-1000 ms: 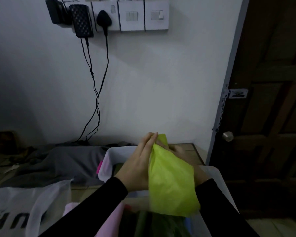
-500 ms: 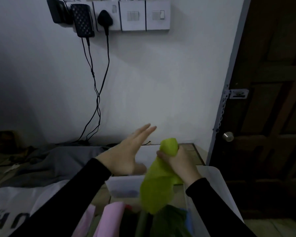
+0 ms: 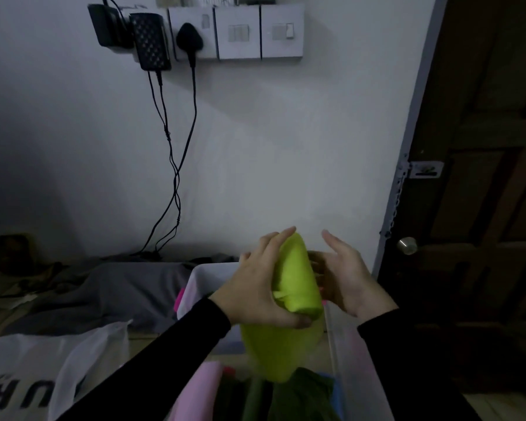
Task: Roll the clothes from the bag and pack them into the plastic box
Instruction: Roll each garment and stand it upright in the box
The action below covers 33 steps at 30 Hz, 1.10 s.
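One lime-green garment [image 3: 296, 278], partly rolled, tail hanging above one plastic box [image 3: 201, 276]. Two hands: left hand [image 3: 255, 287] grips the roll; right hand [image 3: 343, 275] spread beside it, holding nothing.

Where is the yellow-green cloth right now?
The yellow-green cloth is low in the middle, held up between the left hand and right hand, above the plastic box.

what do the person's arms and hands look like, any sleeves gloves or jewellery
Both arms wear long, plain black sleeves: the left sleeve and the right sleeve each end at the wrist. The left hand and right hand are bare, with no gloves. No rings, watch or bracelet show in this dim head view, and the sleeves carry no visible markings or logos.
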Motion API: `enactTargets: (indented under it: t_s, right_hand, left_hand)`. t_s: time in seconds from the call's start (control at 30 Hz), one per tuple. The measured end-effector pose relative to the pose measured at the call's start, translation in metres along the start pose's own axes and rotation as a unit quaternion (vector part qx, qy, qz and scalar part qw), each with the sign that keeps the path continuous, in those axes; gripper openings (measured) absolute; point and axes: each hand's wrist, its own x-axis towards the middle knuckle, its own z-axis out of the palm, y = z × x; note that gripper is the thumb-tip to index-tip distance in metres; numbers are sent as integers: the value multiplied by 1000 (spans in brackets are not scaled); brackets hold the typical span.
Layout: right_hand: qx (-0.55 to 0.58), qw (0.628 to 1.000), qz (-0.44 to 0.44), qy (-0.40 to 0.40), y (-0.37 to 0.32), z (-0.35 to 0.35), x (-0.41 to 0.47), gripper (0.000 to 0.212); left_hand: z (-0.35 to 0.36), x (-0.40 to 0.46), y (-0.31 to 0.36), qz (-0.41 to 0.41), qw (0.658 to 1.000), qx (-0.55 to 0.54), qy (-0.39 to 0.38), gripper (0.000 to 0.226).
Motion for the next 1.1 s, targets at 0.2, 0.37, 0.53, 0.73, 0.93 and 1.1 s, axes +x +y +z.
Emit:
enactTargets:
  t_s: [0.2,0.37,0.53,0.73,0.93,1.1]
  right_hand:
    - [-76,991,-104,21,37,15,-4,36]
    - [-200,961,-178,63,33,7,11,26]
    - [-378,912,-160,1,19,-22,18,25]
    - [138,989,-23,-52,12,-22,20,28]
    - [452,879,-70,-135,46,23,5,114]
    - [293,952,-52,-66,27,42,4,49]
  left_hand:
    - [-12,1,7,46,977,-207,32,112]
    - [-20,-7,3,50,978,-198,39,102]
    - [-33,-9,-14,23,960,-276,47,102]
    - [-35,-4,-29,-10,943,-322,85,102]
    - [10,-1,-24,-60,908,-346,228,95]
    - [33,-9,-15,-93,911,-330,230,96]
